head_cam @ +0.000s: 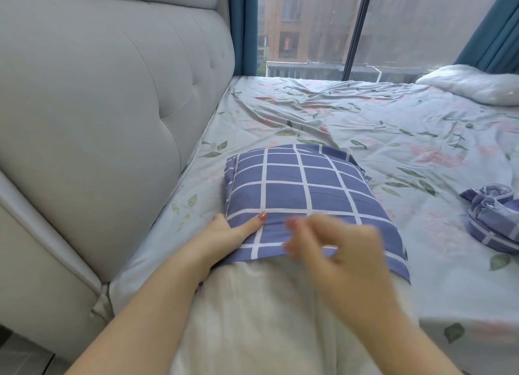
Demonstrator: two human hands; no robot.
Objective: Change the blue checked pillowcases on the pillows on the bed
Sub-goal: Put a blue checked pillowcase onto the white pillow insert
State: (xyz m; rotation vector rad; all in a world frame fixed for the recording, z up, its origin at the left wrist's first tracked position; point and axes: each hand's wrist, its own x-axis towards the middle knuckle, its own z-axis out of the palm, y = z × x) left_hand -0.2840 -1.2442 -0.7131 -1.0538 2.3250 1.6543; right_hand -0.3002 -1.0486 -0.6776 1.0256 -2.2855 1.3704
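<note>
Holding a blue checked fabric pillowcase (303, 183) half over a white pillow (266, 304) on the floral-sheeted bed (365, 116).
Beside the grey padded headboard (98, 108), the left hand (227, 234) pinches the case's left edge. The blurred right hand (334, 242) curls over the hem, its grip unclear. A crumpled second checked pillowcase (491, 217) lies far right.

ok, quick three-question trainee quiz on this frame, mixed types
1. True or false: the checked pillowcase covers the whole white pillow.
2. The crumpled second case lies: A right of the pillow, B left of it, C on top of it.
3. Fill in: the ___ hand grips the pillowcase's side.
Key: 1 false, the near end is bare; 2 A; 3 left hand.
</note>
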